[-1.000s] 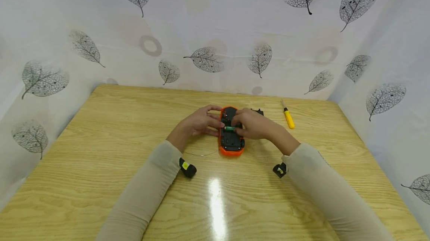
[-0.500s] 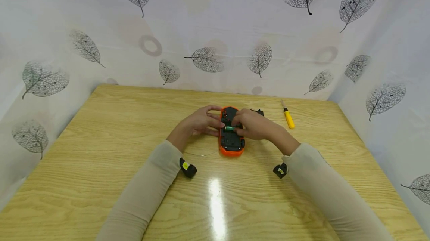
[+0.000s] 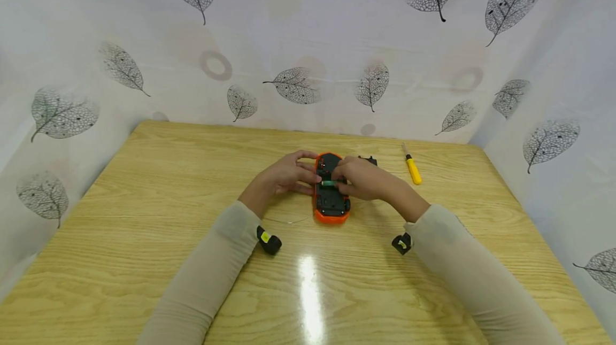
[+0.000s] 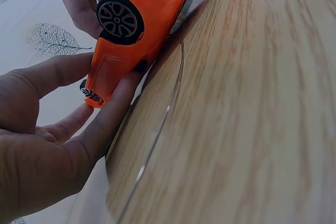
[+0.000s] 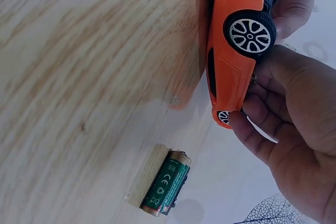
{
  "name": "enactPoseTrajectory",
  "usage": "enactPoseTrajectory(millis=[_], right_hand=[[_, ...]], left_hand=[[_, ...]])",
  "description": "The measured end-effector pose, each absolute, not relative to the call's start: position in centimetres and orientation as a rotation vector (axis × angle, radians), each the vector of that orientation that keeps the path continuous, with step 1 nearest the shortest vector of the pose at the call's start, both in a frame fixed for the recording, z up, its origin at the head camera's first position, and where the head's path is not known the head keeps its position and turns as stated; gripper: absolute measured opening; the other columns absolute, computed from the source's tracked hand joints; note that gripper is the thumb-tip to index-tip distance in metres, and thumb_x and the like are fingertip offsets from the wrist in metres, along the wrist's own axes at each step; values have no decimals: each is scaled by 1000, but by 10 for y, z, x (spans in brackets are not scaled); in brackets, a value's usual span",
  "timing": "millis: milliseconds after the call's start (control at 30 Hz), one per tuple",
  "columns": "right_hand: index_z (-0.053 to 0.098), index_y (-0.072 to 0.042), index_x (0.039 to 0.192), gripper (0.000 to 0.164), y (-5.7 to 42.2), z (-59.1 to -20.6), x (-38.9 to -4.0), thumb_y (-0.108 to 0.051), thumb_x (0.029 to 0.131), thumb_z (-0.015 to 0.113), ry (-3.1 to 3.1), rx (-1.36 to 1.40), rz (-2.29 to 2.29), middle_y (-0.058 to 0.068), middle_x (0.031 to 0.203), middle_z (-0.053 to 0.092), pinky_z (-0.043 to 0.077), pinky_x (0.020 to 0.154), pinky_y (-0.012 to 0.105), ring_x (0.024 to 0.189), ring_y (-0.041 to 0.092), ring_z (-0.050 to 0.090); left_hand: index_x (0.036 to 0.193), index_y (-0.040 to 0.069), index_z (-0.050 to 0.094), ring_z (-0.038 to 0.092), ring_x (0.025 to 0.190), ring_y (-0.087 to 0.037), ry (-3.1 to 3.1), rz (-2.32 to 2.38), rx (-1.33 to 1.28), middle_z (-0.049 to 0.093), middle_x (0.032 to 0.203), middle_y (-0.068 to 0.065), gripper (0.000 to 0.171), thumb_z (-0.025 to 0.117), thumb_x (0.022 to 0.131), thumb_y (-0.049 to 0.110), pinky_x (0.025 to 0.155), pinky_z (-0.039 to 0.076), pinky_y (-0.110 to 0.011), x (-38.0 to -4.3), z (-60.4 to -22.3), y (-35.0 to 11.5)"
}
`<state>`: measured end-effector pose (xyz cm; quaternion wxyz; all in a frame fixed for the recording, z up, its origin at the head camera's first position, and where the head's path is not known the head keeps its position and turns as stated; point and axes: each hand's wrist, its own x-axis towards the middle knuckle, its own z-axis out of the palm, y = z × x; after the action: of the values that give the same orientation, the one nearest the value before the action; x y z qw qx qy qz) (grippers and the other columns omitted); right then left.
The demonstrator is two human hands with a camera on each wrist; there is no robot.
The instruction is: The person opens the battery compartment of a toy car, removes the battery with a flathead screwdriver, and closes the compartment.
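An orange toy car (image 3: 332, 219) lies upside down on the table, its black underside facing up. My left hand (image 3: 289, 174) steadies it from the left, thumb and fingers gripping its side; the left wrist view shows these fingers against the orange body (image 4: 113, 64). Over the underside, my right hand (image 3: 363, 178) pinches a green battery (image 3: 329, 184) lying crosswise at the car's middle. Part of that battery is hidden under the fingers. In the right wrist view, the right fingertips reach in behind a wheel (image 5: 250, 36).
Another green battery (image 5: 167, 184) lies on the table beyond the car. A small black plastic part (image 3: 370, 160) sits behind the right hand, partly hidden. Farther right is a yellow-handled screwdriver (image 3: 414, 168). A thin wire (image 4: 157, 140) runs along the table by the left hand.
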<state>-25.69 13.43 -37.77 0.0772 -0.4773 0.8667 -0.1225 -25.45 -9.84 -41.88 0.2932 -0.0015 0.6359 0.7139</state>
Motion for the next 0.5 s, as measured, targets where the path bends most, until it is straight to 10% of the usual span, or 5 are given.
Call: enactPoseTrajectory(millis=[500], right_hand=[[75,-5,95,5,134,-370,-252,-4,92,71,2618,-1401,-371,2,87,66,53,72,35,80,21,60]], left_hand=[[152,18,40,65,109,-31,1702,1898,-4,54,137,-19,74,72,91,-8,87,61,-48,-254,-418,-98]])
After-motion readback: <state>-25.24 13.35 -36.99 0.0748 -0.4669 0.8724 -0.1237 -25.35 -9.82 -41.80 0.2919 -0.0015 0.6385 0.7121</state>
